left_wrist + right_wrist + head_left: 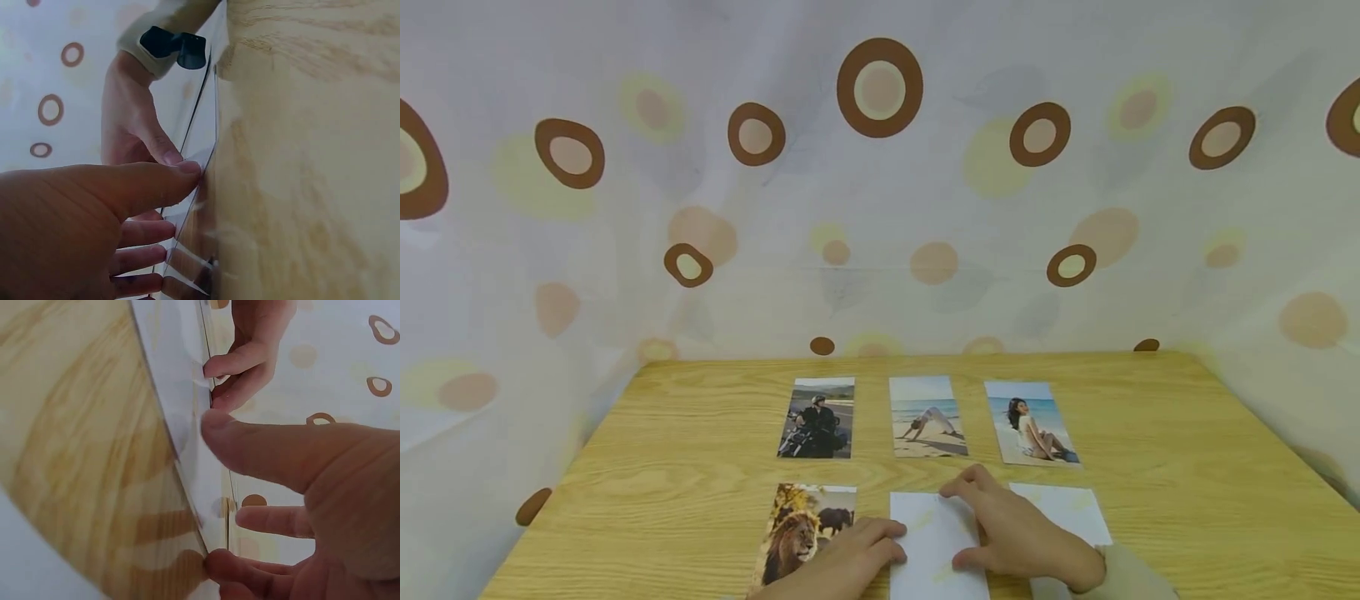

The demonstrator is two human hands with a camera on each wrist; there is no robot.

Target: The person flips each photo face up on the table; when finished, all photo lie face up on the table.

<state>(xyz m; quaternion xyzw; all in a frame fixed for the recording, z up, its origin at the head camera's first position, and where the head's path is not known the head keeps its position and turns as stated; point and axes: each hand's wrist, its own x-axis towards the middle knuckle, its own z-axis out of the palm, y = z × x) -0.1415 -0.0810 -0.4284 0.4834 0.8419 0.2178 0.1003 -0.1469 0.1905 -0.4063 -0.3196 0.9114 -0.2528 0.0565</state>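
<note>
A blank white card (925, 537) lies in the middle of the near row in the head view, its lower end cut off by the frame. My left hand (846, 560) rests fingertips at its left edge. From the other side, my right hand (1022, 533) touches it, index fingertip at the top edge and thumb on its right part. Both thumbs show along the card's edge in the left wrist view. Left of it, partly under my left hand, is a lion photo (790, 546). A second white card (1067, 508) is partly hidden behind my right hand.
Three photos form the far row: a motorcycle rider photo (817, 421), a beach stretching photo (928, 417) and a seated beach photo (1032, 423). They lie on a wooden table (685, 467). A white curtain with brown rings (880, 300) encloses the back and sides.
</note>
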